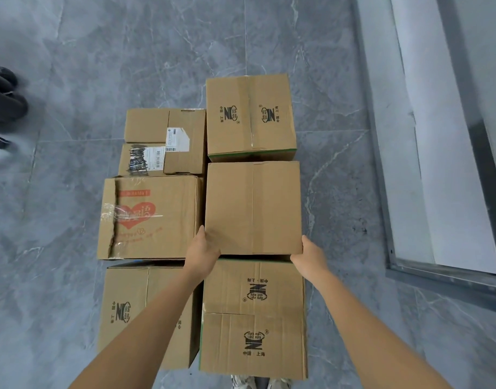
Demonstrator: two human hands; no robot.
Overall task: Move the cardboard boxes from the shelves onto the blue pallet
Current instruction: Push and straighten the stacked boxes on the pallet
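A plain cardboard box (252,206) sits in the middle of the right-hand row of stacked boxes. My left hand (203,249) grips its near left corner. Its near right corner is gripped by my right hand (310,255). Beyond it stands a logo box (249,116) with a green bottom edge. In front of it lies another logo box (253,318). On the left are a red-heart box (151,217), a labelled box (165,141) and a near logo box (134,313). Only a sliver of the blue pallet (140,260) shows between the boxes.
Grey marble floor (100,51) surrounds the stack. A grey metal frame with a white panel (437,164) runs along the right. Another person's dark shoes and legs (5,102) are at the far left edge. My own shoes (258,383) show below the nearest box.
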